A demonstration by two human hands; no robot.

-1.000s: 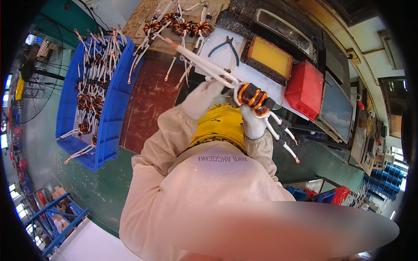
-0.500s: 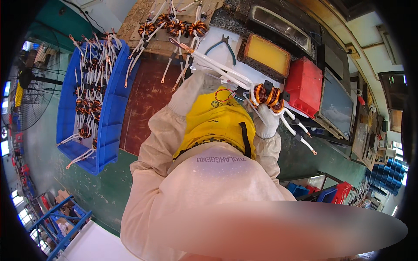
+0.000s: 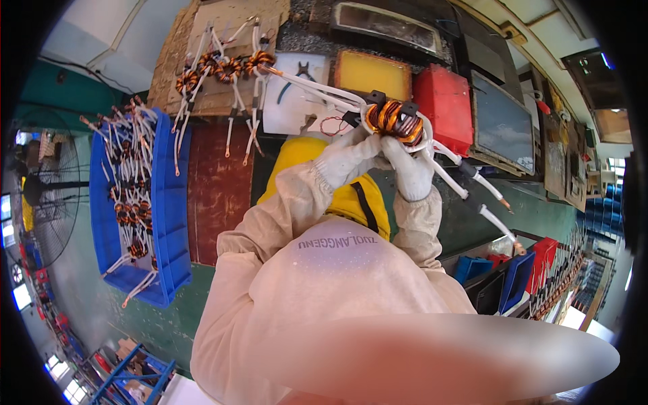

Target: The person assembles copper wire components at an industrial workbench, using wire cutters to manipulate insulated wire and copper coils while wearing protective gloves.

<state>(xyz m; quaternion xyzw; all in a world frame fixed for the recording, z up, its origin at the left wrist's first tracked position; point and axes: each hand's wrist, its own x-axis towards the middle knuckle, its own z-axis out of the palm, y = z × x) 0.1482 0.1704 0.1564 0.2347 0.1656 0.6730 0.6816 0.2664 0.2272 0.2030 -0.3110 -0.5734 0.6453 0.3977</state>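
A toroidal coil (image 3: 398, 122) wound with copper-coloured wire is up in front of me, with black blocks on it and thick white leads ending in copper tips. My right hand (image 3: 410, 170), in a white glove, is closed around its near side. Against its lower left side, my gloved left hand (image 3: 347, 160) grips the coil too, its fingertips partly hidden. Thin red wires (image 3: 332, 126) hang just beyond my left hand. Blue-handled pliers (image 3: 297, 81) lie on a white sheet (image 3: 273, 116) behind, partly crossed by the white leads.
More wound coils (image 3: 228, 69) rest on a wooden board at the back left. A blue crate (image 3: 172, 216) on the left holds several coils with leads. Beyond my hands are a tray of yellow material (image 3: 373, 73) and a red bin (image 3: 442, 111). A fan (image 3: 47, 192) stands far left.
My left hand has moved right, from the leads' side to the coil. The coil has risen slightly and shifted left in view. The whole view has turned a little.
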